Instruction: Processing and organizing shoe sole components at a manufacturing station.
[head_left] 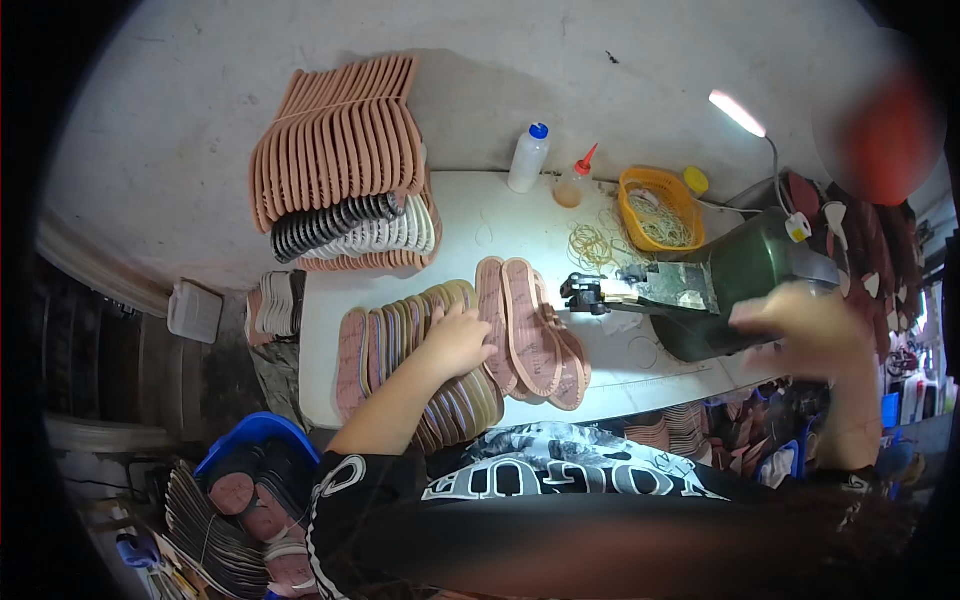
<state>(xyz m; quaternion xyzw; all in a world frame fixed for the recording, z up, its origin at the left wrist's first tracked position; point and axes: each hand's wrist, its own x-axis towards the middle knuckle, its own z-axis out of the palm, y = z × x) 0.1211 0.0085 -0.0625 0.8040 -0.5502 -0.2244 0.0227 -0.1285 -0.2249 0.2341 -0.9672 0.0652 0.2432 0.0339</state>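
My left hand (458, 342) rests on a row of stacked shoe soles (388, 335), its fingers apart over their upper edges. Just right of that hand, several pink-brown soles (530, 325) with stitched-looking rims overlap on the table. My right hand (800, 325) is smeared by motion in front of a dark green machine (700, 330), so its fingers cannot be read. A black machine head (585, 294) points left toward the overlapping soles.
Bundled tan soles (335, 150) are piled at the back left, above black ones (335, 225). A white bottle (528, 160), a red-tipped bottle (574, 182), a yellow basket (660, 208) of rubber bands and a lit lamp (738, 114) stand behind. A blue tub (262, 430) holds soles at lower left.
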